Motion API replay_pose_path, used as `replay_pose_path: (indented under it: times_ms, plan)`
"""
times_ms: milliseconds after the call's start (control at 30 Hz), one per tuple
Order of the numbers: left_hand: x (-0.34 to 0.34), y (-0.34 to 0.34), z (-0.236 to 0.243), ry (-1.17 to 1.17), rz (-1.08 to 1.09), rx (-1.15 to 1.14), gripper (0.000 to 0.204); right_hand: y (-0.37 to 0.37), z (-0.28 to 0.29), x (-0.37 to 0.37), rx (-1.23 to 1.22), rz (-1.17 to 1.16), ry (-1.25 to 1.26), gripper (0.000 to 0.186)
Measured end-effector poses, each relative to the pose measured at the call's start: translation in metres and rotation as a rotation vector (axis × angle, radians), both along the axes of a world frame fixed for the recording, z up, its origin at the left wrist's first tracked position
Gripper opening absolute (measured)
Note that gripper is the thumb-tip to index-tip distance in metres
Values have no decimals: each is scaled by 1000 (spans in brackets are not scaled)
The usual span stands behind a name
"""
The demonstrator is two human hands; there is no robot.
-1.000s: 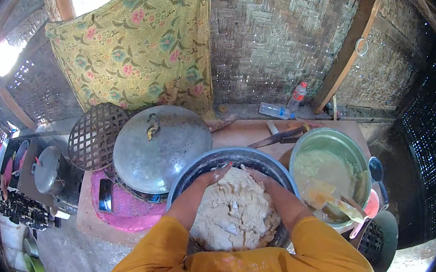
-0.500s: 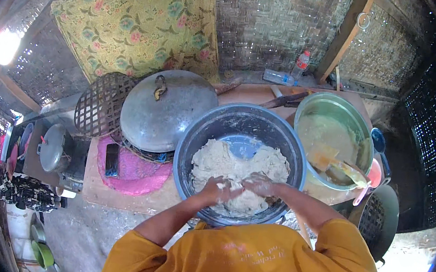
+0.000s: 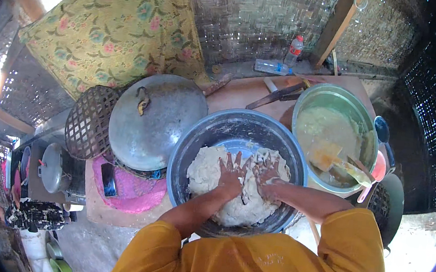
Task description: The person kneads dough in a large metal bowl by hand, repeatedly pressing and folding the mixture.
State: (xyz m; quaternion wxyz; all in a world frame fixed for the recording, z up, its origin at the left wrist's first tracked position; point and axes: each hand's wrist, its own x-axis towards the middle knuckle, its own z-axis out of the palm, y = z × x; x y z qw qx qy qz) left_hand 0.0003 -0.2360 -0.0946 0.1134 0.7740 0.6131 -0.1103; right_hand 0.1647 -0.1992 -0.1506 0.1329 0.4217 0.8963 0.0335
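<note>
Hands [image 3: 231, 181] moved forward | spread wide, pressing soft, lumpy dough [image 3: 204, 173] | round blue-rimmed basin [image 3: 202, 133]

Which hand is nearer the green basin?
Right. The right hand presses into the dough, left of and below the green basin in view; the left hand rests on dough farther left.

Lone head-worn fisheye, looking down from 6 o'clock, fairly near blue basin [image 3: 213, 128], woven wall [image 3: 257, 18] at 12.
</note>
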Motion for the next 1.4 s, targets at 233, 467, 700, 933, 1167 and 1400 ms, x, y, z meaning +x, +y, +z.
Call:
replay_pose_path:
  times_ms: [233,467,700,933,1167,1400]
  plan:
    - [-31,62,-58,-331,93,275,40,62,49,-51,-322,-267,15,52]
    - [-38,95,-79,-808,587,224,39,87,42,-45,-246,-395,457,44]
    - [-63,6,49,-639,-203,-156,64,18,30,11,-564,94,433,66]
    - [-68,-102,11,-190,-230,-48,75,-129,32,-22,369,130,146,70]
    - [-62,-27,-18,-180,-72,-153,45,-34,30,-69,-295,-77,-120,53]
    - [-61,51,-5,-412,123,242,15,70,-66,-68,-345,-380,140,41]
